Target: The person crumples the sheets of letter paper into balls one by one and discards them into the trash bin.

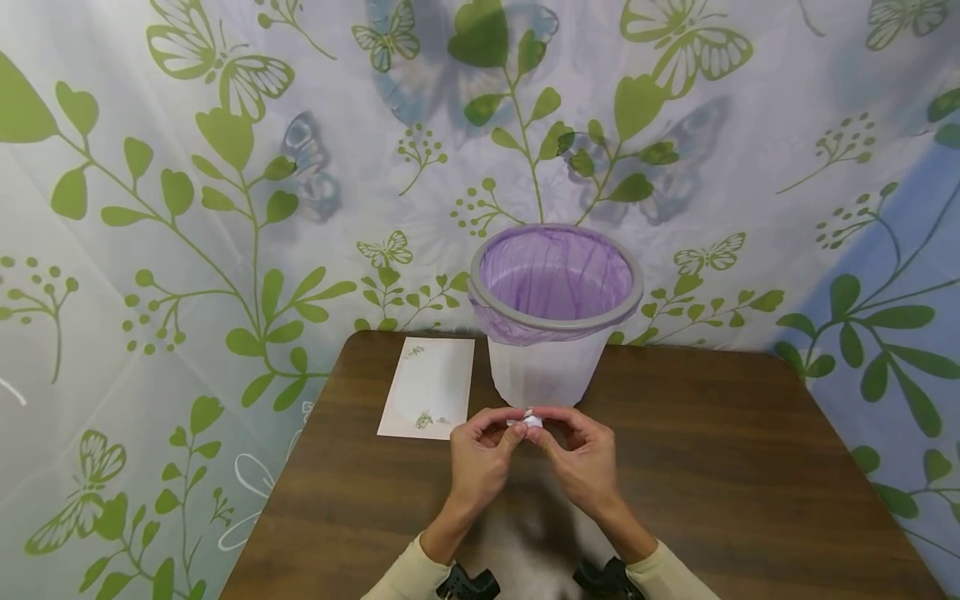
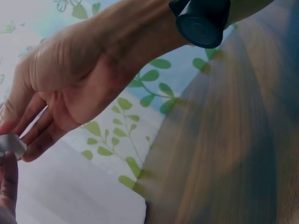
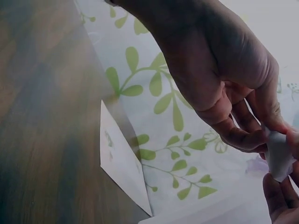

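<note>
Just in front of the bin (image 1: 546, 367), we had left hand (image 1: 480, 462) and right hand (image 1: 585, 460) pinching one white wad (image 1: 534, 422) between thumbs and fingers, above the table (image 1: 720, 475); we saw the sheet (image 1: 431, 383) flat, left of the bin.

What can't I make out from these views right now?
- White scrap: full shape unclear; the left hand and right hand partly cover it in the head view.
- Bottom of the bin: hidden by its near rim and the purple bag, head view.
- Details of the prints on the sheet: too small in the head view, blurred in the right wrist view.
- Near edge of the table: cut off by the head view's bottom edge.
</note>
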The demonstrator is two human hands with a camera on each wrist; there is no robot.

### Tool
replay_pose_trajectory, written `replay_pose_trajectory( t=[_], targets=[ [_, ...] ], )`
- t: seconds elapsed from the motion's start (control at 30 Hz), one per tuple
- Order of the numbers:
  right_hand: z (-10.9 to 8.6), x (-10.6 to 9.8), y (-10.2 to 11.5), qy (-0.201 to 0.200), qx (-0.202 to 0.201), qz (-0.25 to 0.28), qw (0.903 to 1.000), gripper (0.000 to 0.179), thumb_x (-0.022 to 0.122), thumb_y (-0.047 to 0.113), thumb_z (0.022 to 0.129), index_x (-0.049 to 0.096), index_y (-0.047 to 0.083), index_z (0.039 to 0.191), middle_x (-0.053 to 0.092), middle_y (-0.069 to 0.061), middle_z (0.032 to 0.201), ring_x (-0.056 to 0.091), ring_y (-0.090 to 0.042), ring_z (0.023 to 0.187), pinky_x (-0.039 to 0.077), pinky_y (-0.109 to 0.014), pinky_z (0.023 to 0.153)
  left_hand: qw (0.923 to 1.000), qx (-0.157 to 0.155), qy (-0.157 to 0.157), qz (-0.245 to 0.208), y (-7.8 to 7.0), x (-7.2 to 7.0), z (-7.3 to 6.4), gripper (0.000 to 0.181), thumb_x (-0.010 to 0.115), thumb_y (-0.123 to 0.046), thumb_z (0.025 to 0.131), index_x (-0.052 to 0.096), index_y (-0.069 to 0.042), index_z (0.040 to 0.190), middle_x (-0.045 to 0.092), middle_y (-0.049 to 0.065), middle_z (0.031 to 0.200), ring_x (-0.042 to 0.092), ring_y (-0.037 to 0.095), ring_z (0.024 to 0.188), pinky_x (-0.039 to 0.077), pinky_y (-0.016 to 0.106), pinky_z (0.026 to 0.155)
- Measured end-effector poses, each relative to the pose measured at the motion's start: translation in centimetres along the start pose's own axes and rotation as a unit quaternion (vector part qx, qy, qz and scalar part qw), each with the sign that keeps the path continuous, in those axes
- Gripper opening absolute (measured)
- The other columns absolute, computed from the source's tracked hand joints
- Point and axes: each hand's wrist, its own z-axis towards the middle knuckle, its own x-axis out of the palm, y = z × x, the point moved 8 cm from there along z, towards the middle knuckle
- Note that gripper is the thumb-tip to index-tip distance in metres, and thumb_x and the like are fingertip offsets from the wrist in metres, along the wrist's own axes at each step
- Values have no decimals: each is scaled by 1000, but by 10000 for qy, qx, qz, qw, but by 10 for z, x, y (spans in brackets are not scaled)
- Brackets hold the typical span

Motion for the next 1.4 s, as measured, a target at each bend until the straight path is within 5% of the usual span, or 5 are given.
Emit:
replay_pose_trajectory(
  t=[0.17,0.33,0.77,1.07,1.4],
  targets=[
    [2,-6,-1,-48,33,168,9998,27,79,-17,90,75,-12,117,80,-24,110,79,-15,101,66,-28,87,9990,183,382,152,-4,5,2,19,79,7,96,78,9,115,73,31,108,76,10,95,66,26,85],
    [5,-17,-18,-263,1025,733,9917,38,75,-11,97,65,-19,132,83,-3,110,78,-9,99,65,-24,87,9892,801,1111,524,-15,6,7,35,79,6,96,72,7,131,71,26,124,76,23,108,67,45,92],
    [-6,-1,-37,852,2871,2326,9253,38,64,3,109,53,-4,145,74,-3,127,75,-13,115,61,-31,104,9666,2063,932,1203,-35,2,8,23,84,6,91,81,0,112,81,18,109,79,30,102,67,34,91],
    [-4,-2,-36,1300,2551,2421,9271,41,62,-5,107,53,-13,146,75,-4,132,73,-13,121,60,-27,105,9724,1562,1013,1407,-24,1,10,34,87,1,91,78,5,123,80,19,111,79,28,91,69,41,80],
    [1,-1,-27,1108,2003,2185,9486,24,66,-8,104,72,-9,127,80,-2,118,76,-11,107,63,-25,95,9667,1688,472,1867,-29,4,9,7,87,-7,93,83,-7,98,81,7,92,79,20,82,66,30,75]
  ],
)
